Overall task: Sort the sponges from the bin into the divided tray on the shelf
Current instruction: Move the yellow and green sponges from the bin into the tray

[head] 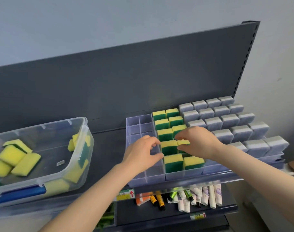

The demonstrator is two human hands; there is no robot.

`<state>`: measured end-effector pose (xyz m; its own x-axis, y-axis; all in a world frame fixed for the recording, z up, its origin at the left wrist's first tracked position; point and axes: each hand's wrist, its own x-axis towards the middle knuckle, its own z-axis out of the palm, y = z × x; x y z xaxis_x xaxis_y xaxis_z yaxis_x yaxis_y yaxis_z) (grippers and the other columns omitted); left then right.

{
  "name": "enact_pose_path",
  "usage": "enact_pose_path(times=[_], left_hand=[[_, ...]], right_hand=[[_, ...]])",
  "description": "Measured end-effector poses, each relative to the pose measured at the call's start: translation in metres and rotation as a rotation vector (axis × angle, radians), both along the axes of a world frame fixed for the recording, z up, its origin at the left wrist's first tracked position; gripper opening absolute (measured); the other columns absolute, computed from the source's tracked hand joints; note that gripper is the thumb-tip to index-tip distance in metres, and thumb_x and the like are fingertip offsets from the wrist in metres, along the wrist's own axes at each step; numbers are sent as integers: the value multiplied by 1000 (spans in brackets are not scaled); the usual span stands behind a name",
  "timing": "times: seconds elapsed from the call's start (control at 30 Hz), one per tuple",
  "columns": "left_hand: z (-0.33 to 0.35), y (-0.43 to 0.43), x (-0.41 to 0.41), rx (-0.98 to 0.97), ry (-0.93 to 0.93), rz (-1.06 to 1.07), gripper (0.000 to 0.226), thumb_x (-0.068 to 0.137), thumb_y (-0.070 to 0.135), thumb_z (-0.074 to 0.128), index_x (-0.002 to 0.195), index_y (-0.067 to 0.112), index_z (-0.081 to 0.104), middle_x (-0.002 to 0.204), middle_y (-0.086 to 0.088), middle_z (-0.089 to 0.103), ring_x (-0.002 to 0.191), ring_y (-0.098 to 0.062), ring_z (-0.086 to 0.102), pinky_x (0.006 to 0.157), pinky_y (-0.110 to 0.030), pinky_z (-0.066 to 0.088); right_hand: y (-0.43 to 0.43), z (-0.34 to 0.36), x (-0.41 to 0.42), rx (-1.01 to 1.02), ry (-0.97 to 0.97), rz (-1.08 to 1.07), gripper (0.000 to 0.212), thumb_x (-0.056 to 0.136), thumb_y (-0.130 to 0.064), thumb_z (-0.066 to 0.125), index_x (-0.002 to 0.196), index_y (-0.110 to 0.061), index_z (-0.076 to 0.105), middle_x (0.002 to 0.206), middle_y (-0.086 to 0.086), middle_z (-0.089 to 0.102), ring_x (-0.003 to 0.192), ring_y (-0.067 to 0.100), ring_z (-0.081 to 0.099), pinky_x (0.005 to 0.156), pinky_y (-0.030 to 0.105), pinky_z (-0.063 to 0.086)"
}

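Sponge (183,142) in question: yellow-over-green, right column of the tray (146,180), second slot from the front. Right hand (199,141) is on it, fingers over the yellow top edge and thumb under the near face, pinching. Sponge sits at the fingertips, partly hidden by them, and can't tell if it's fully seated in the slot.

Left hand (141,154) is just to the left, over the empty slots. Fingers curled, with index and thumb tips at the divider beside the neighbouring sponge (169,147). Can't tell if it grips the divider, touches that sponge or holds nothing.

Stocked sponges (173,163): two columns, five rows, standing on edge with yellow up and green facing front. The two tray columns left of them show only clear dividers.

Bin (79,164): clear plastic, on the shelf (106,148) well left of the tray, apart from both hands. Loose sponges (14,158) lie flat in its left end, a few more lean against its right wall.

Grey sponges (226,121) fill the rows right of the tray, behind the right wrist.

Lower shelf under the tray: tubes (201,198), white, green and yellow-black, lying in a row. Dark back panel (126,81) behind everything.
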<state>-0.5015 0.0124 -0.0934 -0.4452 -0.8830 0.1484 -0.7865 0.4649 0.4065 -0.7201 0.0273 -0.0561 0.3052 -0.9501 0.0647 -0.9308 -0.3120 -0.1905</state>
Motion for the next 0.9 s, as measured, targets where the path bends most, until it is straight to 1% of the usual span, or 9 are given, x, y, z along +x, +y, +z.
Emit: enact_pose_path(times=[0.13,0.27,0.43,0.53,0.6,0.73,0.8,0.83,0.9], left_hand=[[20,-12,53,-34,-66,113,34,85,42,61,117,35,57,112,18,57,94,0,54,73,-24,48],[32,-13,113,-51,-88,228,29,83,41,63,111,34,60,106,18,57,92,-4,56,77,-32,52],[35,-14,197,-48,-118,329,27,81,41,64,108,37,61,104,20,57,94,-2,56,70,-25,43],[35,-17,247,-34,-128,359,27,82,41,64,108,37,61,105,20,58,97,-4,58,73,-28,50],[35,-20,279,-31,-127,365,26,82,42,64,108,37,61,105,19,57,94,-3,58,72,-29,52],[30,-30,341,-26,-125,396,27,83,41,63,110,36,61,106,18,58,92,-2,57,70,-25,50],[26,-36,368,-11,-121,408,28,83,41,62,111,36,60,107,18,58,91,-1,56,69,-23,48],[23,-39,381,-3,-123,412,28,83,41,62,111,36,60,107,18,58,91,-1,56,69,-23,48],[19,-46,405,18,-130,415,29,83,41,63,111,35,61,108,17,59,93,-3,57,73,-26,49]], right_hand=[[-11,9,41,-33,-25,50,39,88,-36,57,126,-27,57,122,-8,63,108,14,59,85,26,49],[-22,11,93,-41,-19,105,44,89,-36,54,131,-27,52,129,-7,59,115,15,55,94,29,47],[-37,12,164,-50,-41,148,43,87,-38,54,130,-31,52,129,-11,58,114,14,55,92,27,45],[-46,14,208,-35,-48,171,44,87,-37,55,130,-31,52,127,-12,59,114,12,55,91,29,47],[-52,15,238,-36,-52,185,43,87,-35,54,130,-29,53,126,-12,60,115,12,55,92,29,47],[-66,16,297,-47,-65,215,40,87,-32,54,127,-30,55,121,-11,63,111,15,57,88,30,47],[-72,13,326,-32,-65,219,40,87,-32,54,127,-31,55,120,-12,62,109,13,57,84,24,45],[-75,11,339,-26,-59,213,40,87,-33,55,127,-31,54,120,-13,62,108,13,57,81,22,42],[-80,6,363,-6,-49,191,40,87,-32,55,128,-30,54,122,-14,61,110,13,56,84,24,43]])
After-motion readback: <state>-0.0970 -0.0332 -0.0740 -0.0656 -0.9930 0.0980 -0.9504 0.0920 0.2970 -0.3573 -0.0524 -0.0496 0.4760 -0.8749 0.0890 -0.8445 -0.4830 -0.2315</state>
